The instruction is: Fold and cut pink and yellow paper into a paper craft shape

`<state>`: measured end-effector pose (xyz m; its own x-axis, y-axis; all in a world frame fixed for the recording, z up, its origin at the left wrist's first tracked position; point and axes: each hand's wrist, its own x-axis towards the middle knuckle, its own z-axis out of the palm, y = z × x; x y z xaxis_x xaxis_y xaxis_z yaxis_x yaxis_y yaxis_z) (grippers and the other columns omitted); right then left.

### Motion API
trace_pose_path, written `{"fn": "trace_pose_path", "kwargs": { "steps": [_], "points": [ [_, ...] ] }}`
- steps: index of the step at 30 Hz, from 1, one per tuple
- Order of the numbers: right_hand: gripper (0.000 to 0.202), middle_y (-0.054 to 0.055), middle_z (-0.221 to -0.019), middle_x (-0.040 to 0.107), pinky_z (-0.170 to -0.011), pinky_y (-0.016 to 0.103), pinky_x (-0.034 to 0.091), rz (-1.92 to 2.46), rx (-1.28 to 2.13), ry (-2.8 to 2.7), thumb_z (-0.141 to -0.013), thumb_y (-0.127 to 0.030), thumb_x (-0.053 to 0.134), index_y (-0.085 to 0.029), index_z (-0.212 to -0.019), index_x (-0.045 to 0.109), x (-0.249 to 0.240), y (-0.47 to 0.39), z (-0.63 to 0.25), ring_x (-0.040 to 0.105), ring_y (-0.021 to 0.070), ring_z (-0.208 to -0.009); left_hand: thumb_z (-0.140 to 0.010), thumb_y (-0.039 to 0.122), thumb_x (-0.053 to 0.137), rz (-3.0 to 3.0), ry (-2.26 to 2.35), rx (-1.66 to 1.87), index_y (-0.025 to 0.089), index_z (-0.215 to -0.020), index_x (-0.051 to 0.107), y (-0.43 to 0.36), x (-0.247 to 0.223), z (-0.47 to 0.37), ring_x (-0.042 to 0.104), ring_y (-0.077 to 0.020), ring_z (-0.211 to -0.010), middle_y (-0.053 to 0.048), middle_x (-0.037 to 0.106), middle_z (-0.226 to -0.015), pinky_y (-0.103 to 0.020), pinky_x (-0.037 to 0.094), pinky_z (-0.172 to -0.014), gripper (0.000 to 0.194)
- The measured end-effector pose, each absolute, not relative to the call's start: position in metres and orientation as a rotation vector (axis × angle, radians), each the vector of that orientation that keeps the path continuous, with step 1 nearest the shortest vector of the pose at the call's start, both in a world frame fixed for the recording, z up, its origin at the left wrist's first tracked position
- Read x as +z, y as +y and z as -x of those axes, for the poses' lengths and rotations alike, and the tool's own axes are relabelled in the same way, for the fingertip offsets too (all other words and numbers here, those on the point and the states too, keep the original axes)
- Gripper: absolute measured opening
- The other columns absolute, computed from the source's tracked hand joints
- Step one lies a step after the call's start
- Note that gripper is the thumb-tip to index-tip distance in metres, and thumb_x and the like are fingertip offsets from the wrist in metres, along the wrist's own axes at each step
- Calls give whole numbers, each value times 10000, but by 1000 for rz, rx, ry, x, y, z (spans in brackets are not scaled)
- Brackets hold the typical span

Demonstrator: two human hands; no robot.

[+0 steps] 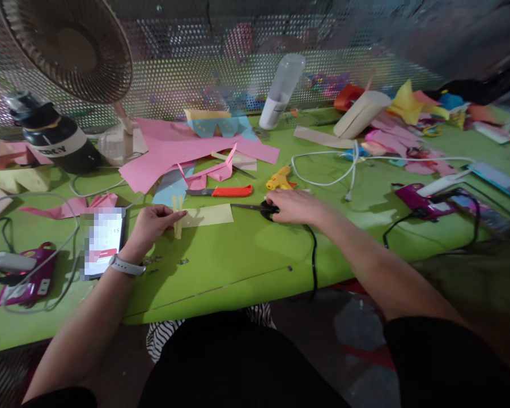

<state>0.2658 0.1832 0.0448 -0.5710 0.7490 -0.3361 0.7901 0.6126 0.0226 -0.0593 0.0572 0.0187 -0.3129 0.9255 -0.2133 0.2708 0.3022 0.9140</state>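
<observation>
My left hand [155, 224] is closed in a pinch on thin yellow paper strips [177, 226] that stand crosswise. Right beside its fingertips, a pale yellow paper piece [210, 216] lies flat. On the black handles of a pair of scissors [249, 207] my right hand [293, 206] is closed, and the blades point left toward the paper. Just behind lie an orange utility knife [232, 191] and a yellow glue gun [280, 178]. A folded pink paper shape [210, 173] rests behind the knife.
Left of my left hand lies a phone [104, 241]. Purple power strips [425, 201] with cables sit at both sides. Along the back stand a fan [68, 48], a dark bottle [59, 139] and a clear bottle [283, 90]. Pink paper sheets [165, 150] cover the back left.
</observation>
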Motion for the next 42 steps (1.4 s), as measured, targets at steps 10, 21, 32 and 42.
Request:
{"fn": "trace_pose_path", "kwargs": {
  "steps": [10, 21, 32, 42],
  "points": [
    [210, 72, -924, 688, -604, 310, 386, -1309, -480, 2520, -749, -241, 597, -187, -950, 622, 56, 189, -286, 618, 227, -793, -729, 449, 765, -1599, 2022, 1088, 174, -625, 677, 50, 37, 65, 505, -108, -595, -10, 631, -661, -260, 356, -547, 307],
    [553, 18, -881, 673, -665, 293, 579, -1240, -2635, 2032, -564, -321, 894, -198, -954, 522, 32, 143, -211, 653, 129, -730, -729, 438, 779, -1163, 1321, 685, 162, -585, 640, 37, 46, 37, 395, -49, -458, -26, 677, -601, -196, 283, -438, 341],
    [751, -4, -1020, 583, -940, 426, 571, -1183, -2775, 1975, -572, -242, 891, -255, -1159, 423, 19, 124, -164, 633, 140, -838, -758, 451, 751, -1205, 1192, 447, 183, -679, 731, 32, 27, 38, 509, -86, -456, -22, 679, -586, -211, 389, -463, 281],
    [927, 12, -1076, 555, -899, 374, 585, -1170, -2659, 2094, -693, -217, 789, -293, -1468, 286, 17, 114, -163, 635, 129, -826, -778, 434, 743, -1172, 1139, 481, 171, -661, 677, 30, 27, 36, 526, -85, -480, -7, 652, -578, -215, 380, -476, 295]
  ]
}}
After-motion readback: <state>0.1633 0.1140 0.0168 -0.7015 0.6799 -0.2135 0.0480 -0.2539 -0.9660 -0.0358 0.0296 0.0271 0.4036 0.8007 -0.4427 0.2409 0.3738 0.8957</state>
